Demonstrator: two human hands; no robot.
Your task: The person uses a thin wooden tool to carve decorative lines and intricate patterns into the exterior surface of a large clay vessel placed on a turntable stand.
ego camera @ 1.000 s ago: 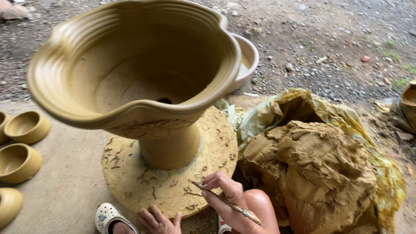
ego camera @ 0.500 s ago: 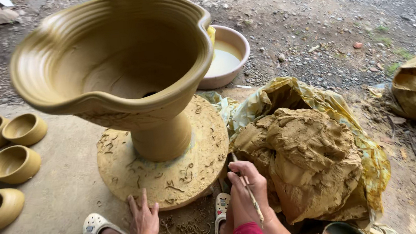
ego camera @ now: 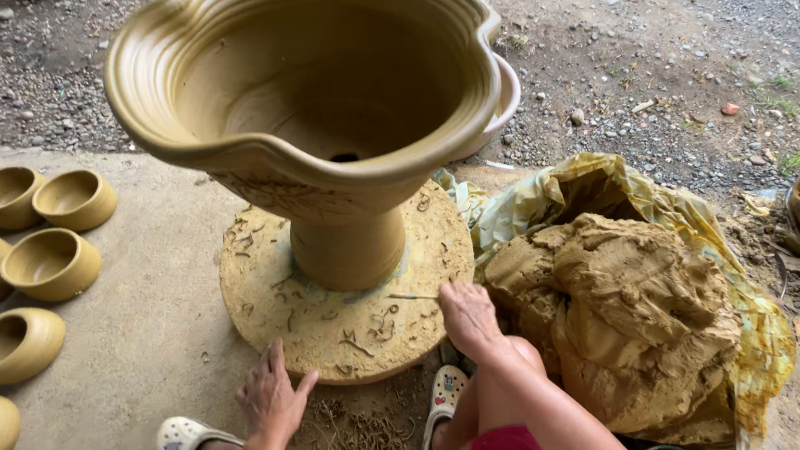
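The round clay-caked turntable [ego camera: 351,326] lay flat on the concrete floor [ego camera: 140,335], directly in front of the person. A tall wet clay pedestal vessel [ego camera: 312,98] stood upright at its centre; its wide fluted bowl overhung most of the disc and held nothing visible. Clay trimmings littered the disc. Just right of it, a large lump of raw clay [ego camera: 629,311] sat on yellow plastic sheeting [ego camera: 609,183]. Well to the left, small empty clay bowls [ego camera: 51,265] stood in rows. The left hand [ego camera: 272,395] rested open, fingers spread, against the disc's near edge. The right hand [ego camera: 471,317] lay flat on the disc's right rim, gripping nothing. White clogs [ego camera: 183,442] covered both feet.
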